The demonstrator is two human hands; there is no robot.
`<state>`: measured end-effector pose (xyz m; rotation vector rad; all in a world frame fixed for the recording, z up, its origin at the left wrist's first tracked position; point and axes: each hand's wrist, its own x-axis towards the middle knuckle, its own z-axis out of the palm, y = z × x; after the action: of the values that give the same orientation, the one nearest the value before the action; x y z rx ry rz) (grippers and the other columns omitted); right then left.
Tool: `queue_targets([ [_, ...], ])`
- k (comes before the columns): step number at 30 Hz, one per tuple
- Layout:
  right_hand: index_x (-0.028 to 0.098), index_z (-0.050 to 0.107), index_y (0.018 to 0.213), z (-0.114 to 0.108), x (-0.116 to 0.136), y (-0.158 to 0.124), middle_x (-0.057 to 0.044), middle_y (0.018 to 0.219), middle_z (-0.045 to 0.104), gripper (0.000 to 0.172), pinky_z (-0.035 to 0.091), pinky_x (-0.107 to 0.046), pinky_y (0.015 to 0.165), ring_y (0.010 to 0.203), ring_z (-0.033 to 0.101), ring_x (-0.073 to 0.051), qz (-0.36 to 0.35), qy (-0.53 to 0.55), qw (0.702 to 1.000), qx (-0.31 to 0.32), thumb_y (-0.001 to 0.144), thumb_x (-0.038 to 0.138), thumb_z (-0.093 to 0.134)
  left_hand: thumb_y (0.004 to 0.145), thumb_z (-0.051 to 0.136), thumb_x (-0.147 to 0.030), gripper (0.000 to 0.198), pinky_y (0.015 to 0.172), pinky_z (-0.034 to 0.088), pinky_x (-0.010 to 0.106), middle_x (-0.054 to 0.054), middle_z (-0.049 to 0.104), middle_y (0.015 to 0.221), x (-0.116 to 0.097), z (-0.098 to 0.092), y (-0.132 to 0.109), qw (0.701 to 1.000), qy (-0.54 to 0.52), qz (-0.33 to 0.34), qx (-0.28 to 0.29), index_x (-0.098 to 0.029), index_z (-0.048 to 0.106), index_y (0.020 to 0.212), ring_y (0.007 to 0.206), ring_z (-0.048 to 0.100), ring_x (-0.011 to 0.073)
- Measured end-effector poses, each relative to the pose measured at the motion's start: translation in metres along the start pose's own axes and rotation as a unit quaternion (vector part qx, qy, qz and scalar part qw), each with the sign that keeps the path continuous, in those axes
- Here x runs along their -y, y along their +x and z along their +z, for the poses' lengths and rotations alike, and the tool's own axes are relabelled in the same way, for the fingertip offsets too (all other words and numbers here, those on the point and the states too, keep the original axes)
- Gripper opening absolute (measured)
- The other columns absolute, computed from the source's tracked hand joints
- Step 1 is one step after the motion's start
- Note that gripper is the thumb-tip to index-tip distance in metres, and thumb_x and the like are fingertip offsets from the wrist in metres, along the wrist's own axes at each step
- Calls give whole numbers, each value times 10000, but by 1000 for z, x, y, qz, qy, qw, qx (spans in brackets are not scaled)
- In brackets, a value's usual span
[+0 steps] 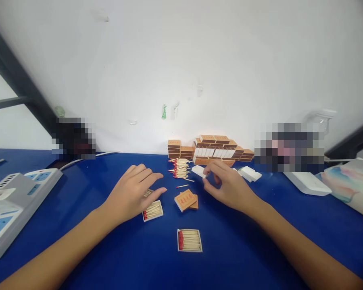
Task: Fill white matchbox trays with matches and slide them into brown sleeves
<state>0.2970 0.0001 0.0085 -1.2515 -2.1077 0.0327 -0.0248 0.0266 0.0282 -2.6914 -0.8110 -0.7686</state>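
The worktop [232,253] has a smooth, glossy finish that throws soft reflections. The matches [181,171] are pale bare wood with red heads; the boxes [186,199] look like printed card, the trays [251,174] plain matt card. The power strip [55,177] is smooth plastic, the wall [245,60] matt, with rough, scuffed patches.

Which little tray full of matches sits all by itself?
The shallow white rectangular tray of red-tipped wooden matches, lowest in the picture. The other filled trays sit together close by the left hand.
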Motion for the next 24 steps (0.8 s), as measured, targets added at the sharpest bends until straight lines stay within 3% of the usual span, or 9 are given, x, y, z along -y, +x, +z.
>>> queue_targets([
  [10,223,575,1018,14,12,-3,-66,1103,643,118,477,-290,588,643,561,-121,-36,-45,996,72,966,139,511,1046,614,-347,233,749,428,366,48,680,866,-8,14,-5,998,-61,25,11,-166,694,1169,821,555,205],
  [17,212,599,1099,19,11,-4,-85,1091,666,178,559,-324,694,823,674,-187,-53,-66,993,80,986,118,497,1027,648,-316,184,744,419,364,37,670,850,-6,13,-4,998,-65,25,6,-165,698,1120,801,552,203],
  [24,197,605,1114,20,10,-5,-83,1092,663,182,538,-312,649,764,645,-170,-51,-67,994,74,986,118,502,1025,651,-296,161,747,428,362,35,675,842,-10,13,-4,997,-73,26,3,-169,704,1109,800,560,199],
])
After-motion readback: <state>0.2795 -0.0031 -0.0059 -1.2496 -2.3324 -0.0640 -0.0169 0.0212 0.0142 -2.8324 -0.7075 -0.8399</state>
